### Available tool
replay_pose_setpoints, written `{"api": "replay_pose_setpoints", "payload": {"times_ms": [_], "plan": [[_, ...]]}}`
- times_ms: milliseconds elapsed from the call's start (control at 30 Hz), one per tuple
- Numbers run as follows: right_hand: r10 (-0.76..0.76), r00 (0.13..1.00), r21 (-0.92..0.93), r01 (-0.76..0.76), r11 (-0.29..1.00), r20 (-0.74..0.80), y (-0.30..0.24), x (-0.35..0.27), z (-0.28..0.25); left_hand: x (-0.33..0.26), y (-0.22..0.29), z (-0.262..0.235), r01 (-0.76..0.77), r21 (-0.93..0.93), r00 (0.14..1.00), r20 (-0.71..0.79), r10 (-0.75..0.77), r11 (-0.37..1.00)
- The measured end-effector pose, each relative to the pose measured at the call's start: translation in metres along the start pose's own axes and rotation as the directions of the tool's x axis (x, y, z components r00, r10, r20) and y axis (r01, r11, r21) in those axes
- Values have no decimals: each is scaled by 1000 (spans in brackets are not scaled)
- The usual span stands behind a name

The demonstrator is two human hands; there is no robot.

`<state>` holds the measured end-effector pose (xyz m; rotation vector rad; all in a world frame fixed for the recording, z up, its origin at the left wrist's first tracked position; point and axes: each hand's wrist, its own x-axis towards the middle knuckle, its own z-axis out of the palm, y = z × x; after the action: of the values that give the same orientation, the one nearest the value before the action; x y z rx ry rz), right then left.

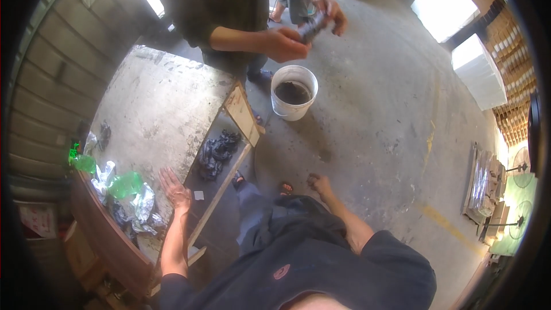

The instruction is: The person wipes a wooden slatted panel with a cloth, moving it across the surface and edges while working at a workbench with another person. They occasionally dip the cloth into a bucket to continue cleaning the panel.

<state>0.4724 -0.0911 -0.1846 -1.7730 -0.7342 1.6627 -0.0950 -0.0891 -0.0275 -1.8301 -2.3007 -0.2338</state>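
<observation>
My left hand (pixel 177 189) lies on the worn, pale tabletop (pixel 166 103), palm down with the fingers stretched out, holding nothing. Close to its left is a heap of crumpled plastic: a green piece (pixel 125 185) and clear, shiny film (pixel 144 202). My right hand (pixel 319 183) hangs over the floor at my right side, its fingers curled in with no object visible in them. Across from me, a co-worker in a dark top holds a dark grey object (pixel 313 27) between both hands; its kind is blurred. Below those hands a white bucket (pixel 294 109) contains something dark.
Under the table's open frame (pixel 221 195) lies a bundle of black plastic (pixel 219 152). A ribbed wall (pixel 51 92) runs along the left. White boxes (pixel 479 72), stacked goods and fans (pixel 519 218) stand at the right. Another person's legs show behind the co-worker.
</observation>
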Motion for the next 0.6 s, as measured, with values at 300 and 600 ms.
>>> {"api": "replay_pose_setpoints", "payload": {"times_ms": [300,600], "plan": [[-103,994,-133,105,986,22,-41,11,-14,2,3,2,24,20,999,27,-25,1000],[-63,997,-33,65,997,41,-59,-2,4,-1,3,1,43,-10,998,37,-43,999]]}}
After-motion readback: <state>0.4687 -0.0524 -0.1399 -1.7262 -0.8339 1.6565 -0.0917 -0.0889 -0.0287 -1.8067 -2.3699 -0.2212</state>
